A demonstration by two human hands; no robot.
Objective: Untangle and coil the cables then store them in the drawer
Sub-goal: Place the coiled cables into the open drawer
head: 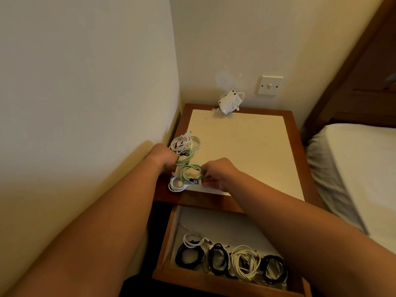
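Green cable [188, 166] sits in loose loops at the near left corner of the worktop [246, 151], held between your two hands. Your left hand [161, 156] is closed round the far end. Its fingers are curled under and mostly hidden, and a dark plug shows just beside the knuckles. Your right hand [216, 174] pinches the near loop, just beside the USB plug [196, 181] at the worktop's front edge. The hands are apart, with the loops running between them.

A large white coil [186, 143] lies just beyond your left hand and touches the green cable. A small white coil [176, 184] lies at the front edge below the green loops, partly on the wooden frame.

The drawer [169, 273] under the worktop stands open. Along its front, from left to right, lie the left black coil [188, 257], the middle black coil [218, 259], a cream coil [245, 261] and the right black coil [275, 266]. A thin white cable [194, 240] lies just behind the left black coil.

At the back of the worktop a white adapter [230, 101] leans against the wall, with a wall switch [270, 85] above and to its right. A bed [353, 168] stands to the right of the worktop.
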